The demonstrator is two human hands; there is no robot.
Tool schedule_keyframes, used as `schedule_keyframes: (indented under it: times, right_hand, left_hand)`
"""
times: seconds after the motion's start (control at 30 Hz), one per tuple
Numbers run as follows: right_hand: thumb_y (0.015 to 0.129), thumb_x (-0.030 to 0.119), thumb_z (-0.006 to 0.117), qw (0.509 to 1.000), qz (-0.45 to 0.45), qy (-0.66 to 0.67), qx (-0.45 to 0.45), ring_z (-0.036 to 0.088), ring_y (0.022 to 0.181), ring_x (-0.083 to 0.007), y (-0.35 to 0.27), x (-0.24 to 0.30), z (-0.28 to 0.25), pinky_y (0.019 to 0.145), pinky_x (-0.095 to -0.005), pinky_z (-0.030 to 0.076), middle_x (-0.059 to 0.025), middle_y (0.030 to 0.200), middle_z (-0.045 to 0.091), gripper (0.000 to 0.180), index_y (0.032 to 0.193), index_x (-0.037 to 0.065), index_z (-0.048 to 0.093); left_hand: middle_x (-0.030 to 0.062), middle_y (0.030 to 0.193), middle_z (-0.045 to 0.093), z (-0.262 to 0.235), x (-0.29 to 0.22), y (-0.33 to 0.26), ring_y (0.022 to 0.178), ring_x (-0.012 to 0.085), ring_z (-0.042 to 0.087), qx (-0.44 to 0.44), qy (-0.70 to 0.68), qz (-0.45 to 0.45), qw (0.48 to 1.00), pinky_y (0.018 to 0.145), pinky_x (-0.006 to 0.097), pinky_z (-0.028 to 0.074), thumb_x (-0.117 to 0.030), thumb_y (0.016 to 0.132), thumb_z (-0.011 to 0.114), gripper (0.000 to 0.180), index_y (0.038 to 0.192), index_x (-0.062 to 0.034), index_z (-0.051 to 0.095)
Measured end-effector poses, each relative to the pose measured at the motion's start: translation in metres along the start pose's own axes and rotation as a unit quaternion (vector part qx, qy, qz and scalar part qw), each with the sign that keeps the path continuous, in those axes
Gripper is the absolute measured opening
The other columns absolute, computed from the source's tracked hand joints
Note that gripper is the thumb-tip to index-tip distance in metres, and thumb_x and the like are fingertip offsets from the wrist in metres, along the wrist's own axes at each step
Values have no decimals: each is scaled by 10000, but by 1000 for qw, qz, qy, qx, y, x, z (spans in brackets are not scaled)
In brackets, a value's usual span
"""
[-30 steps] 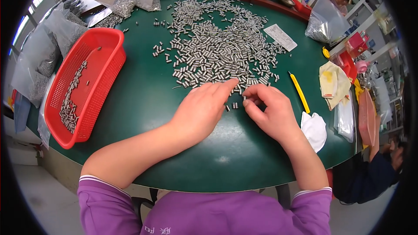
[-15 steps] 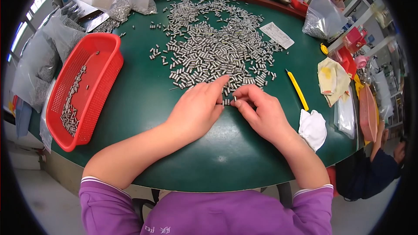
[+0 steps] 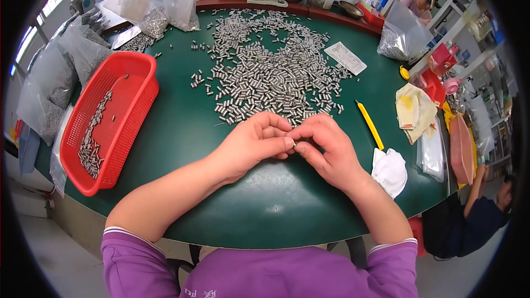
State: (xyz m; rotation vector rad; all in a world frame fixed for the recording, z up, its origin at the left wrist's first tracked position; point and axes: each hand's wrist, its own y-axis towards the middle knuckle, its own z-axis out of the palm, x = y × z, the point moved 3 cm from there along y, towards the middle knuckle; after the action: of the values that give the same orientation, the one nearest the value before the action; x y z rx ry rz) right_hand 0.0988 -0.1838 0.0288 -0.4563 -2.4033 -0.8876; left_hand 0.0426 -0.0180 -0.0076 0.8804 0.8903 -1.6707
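My left hand (image 3: 256, 142) and my right hand (image 3: 329, 149) meet at the near edge of a wide heap of small metal cylinders (image 3: 270, 80). The fingers of both are curled in a pinch, with the tips touching. A small shiny metal cylinder (image 3: 294, 144) just shows between the thumbs and forefingers. Most of it is hidden, and whether more pieces sit behind the fingers I cannot tell. The heap spreads over the green tabletop (image 3: 243, 204) beyond my hands.
A red plastic basket (image 3: 144, 96) with some cylinders stands at the left, near bags of metal parts (image 3: 52, 91). To the right lie a yellow pen-shaped tool (image 3: 370, 126), a white cloth piece (image 3: 390, 172), a stained glove (image 3: 415, 107) and a paper label (image 3: 346, 58). Two people are at the right.
My hands have come together. The left fingers have left the heap's edge and now pinch against the right fingertips at the cylinder. The view has shifted slightly.
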Motion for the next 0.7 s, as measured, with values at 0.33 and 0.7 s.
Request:
schedule_keyframes:
  times: [0.33,0.7]
  right_hand:
    - [823,111,695,969,124,-169,-130,607,859,-231,8,-10,-59,779,-338,509,-85,1022,614,340,1156,107,625]
    - [815,208,714,870,392,-300,3,643,936,-299,-36,-85,-107,824,-396,514,-150,1054,631,414,1186,58,607]
  left_hand:
    - [-9,915,599,-9,5,1,796,72,562,37,-104,-68,992,723,213,482,-196,981,584,209,1138,-59,588]
    - [37,1033,643,-7,4,2,917,118,632,44,-110,-36,992,795,251,530,-85,932,638,158,1079,-89,580]
